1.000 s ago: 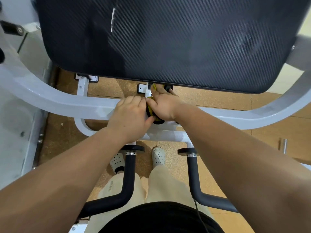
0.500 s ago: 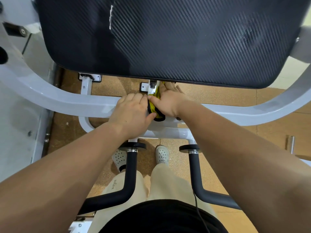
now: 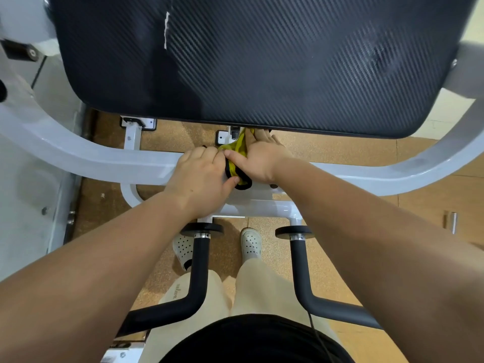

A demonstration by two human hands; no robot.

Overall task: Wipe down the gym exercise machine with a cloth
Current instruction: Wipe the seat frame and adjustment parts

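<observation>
A yellow cloth with a black edge (image 3: 237,153) is bunched on the middle of the machine's white curved frame (image 3: 91,158), just below the big black textured pad (image 3: 262,61). My right hand (image 3: 259,159) presses on the cloth with its fingers stretched forward under the pad's edge and its thumb lying across the cloth. My left hand (image 3: 203,176) sits right beside it on the frame, fingers curled down over the bar and thumb touching the cloth's black edge. Most of the cloth is hidden between and under the two hands.
Two black padded handles (image 3: 199,271) (image 3: 301,273) rise from the frame near my legs. My white shoes (image 3: 251,244) stand on the brown cork-like floor (image 3: 353,205). A grey machine panel (image 3: 28,192) fills the left side.
My right hand and the cloth have slid forward toward the underside of the black pad, showing more yellow. My left hand has stayed on the frame.
</observation>
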